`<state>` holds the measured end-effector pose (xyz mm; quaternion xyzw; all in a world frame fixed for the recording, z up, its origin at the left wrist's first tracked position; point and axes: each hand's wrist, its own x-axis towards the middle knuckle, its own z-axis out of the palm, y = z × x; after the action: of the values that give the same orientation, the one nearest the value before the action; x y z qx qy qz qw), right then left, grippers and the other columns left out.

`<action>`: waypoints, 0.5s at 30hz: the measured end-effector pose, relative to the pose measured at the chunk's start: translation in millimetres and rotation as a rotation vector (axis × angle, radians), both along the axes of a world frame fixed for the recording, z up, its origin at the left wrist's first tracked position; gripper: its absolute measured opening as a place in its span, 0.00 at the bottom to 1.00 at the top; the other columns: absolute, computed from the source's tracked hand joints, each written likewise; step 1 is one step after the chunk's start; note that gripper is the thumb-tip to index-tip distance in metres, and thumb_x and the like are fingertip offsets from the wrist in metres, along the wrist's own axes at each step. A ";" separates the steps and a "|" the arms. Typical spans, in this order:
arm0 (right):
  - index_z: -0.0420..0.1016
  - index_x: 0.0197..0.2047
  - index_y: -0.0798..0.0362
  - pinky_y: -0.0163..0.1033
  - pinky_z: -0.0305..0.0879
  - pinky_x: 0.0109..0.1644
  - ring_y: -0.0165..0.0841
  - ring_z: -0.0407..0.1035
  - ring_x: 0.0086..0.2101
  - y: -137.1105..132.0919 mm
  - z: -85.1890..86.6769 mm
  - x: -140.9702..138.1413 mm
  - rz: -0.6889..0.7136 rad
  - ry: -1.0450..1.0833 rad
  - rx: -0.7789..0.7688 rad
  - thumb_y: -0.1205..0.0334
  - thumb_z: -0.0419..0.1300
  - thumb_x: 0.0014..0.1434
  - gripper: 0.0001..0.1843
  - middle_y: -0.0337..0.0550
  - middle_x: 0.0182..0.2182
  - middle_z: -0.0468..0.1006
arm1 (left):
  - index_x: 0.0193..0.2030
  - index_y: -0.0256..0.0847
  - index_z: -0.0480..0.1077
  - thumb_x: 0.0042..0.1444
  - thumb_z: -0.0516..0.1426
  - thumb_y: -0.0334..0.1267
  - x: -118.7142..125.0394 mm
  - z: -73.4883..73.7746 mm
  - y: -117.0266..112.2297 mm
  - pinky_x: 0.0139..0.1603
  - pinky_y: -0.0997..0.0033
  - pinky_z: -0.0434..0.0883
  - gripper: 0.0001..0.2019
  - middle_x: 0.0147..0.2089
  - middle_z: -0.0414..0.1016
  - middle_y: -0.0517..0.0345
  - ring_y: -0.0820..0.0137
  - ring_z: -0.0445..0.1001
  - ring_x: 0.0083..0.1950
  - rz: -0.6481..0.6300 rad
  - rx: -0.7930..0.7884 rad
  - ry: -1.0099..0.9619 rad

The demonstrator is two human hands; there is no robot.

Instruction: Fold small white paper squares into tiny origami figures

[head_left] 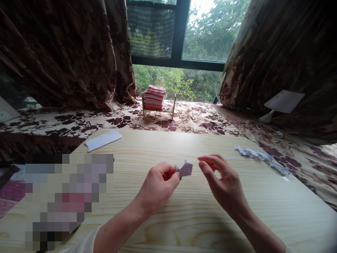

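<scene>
My left hand [160,184] pinches a small folded purple paper figure [185,169] between thumb and fingers, holding it just above the wooden table [168,218]. My right hand [223,179] hovers a little to the right of the figure. Its fingers are curled and apart, holding nothing and not touching the paper.
A white paper strip [103,140] lies at the table's far left. Several small folded paper pieces [263,158] sit in a row near the right edge. A little wooden rack with striped cloths [156,99] stands on the floral window ledge. A blurred patch covers the near left.
</scene>
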<state>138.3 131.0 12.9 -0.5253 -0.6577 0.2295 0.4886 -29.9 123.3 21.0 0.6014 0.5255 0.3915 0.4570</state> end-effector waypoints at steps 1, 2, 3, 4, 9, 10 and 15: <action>0.75 0.40 0.53 0.41 0.64 0.39 0.36 0.67 0.37 0.0 -0.5 1.9 0.005 -0.077 0.119 0.59 0.57 0.57 0.10 0.46 0.38 0.72 | 0.20 0.38 0.64 0.51 0.55 0.35 -1.1 0.2 -0.1 0.26 0.75 0.58 0.10 0.24 0.61 0.61 0.73 0.61 0.27 -0.013 0.076 0.057; 0.75 0.42 0.52 0.42 0.64 0.42 0.37 0.67 0.40 -0.2 -1.3 3.0 0.046 -0.141 0.212 0.62 0.58 0.57 0.10 0.47 0.41 0.70 | 0.19 0.39 0.64 0.50 0.54 0.34 -1.8 0.3 -0.5 0.27 0.75 0.59 0.10 0.25 0.62 0.60 0.73 0.62 0.29 -0.028 0.146 0.103; 0.75 0.44 0.51 0.44 0.65 0.44 0.38 0.66 0.43 -0.6 -2.4 3.6 0.112 -0.192 0.269 0.64 0.58 0.56 0.11 0.48 0.43 0.69 | 0.19 0.39 0.64 0.50 0.54 0.33 -2.2 0.4 -1.1 0.28 0.75 0.60 0.10 0.26 0.63 0.60 0.72 0.63 0.30 -0.046 0.199 0.137; 0.74 0.43 0.50 0.45 0.65 0.45 0.39 0.66 0.43 -1.0 -3.5 3.5 0.176 -0.230 0.295 0.66 0.58 0.56 0.11 0.48 0.44 0.68 | 0.20 0.39 0.66 0.51 0.54 0.32 -2.4 0.5 -1.7 0.29 0.74 0.61 0.10 0.27 0.64 0.59 0.71 0.64 0.31 -0.063 0.234 0.155; 0.74 0.33 0.50 0.43 0.66 0.41 0.37 0.66 0.40 -4.4 -5.0 -1.1 0.264 -0.230 0.237 0.67 0.57 0.57 0.05 0.46 0.39 0.69 | 0.22 0.38 0.70 0.52 0.56 0.33 -2.3 1.6 -2.2 0.35 0.73 0.64 0.09 0.27 0.68 0.59 0.71 0.67 0.32 0.009 0.249 0.084; 0.73 0.32 0.51 0.43 0.65 0.42 0.37 0.66 0.39 -5.3 -4.3 -2.6 0.267 -0.200 0.200 0.67 0.57 0.58 0.05 0.45 0.38 0.69 | 0.23 0.38 0.70 0.52 0.56 0.34 -2.0 1.6 -2.0 0.35 0.73 0.64 0.09 0.27 0.68 0.59 0.71 0.67 0.32 0.020 0.217 0.037; 0.70 0.29 0.52 0.39 0.65 0.40 0.35 0.67 0.39 -8.0 -2.7 -11.5 0.296 0.032 0.017 0.62 0.55 0.60 0.09 0.44 0.36 0.70 | 0.32 0.36 0.75 0.53 0.57 0.39 1.0 0.5 -1.4 0.34 0.74 0.65 0.09 0.30 0.74 0.56 0.71 0.69 0.33 -0.096 -0.065 -0.278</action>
<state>126.8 123.0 10.1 -0.4148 -0.7218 0.3019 0.4644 -28.9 121.9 21.5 0.5507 0.4401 0.4314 0.5630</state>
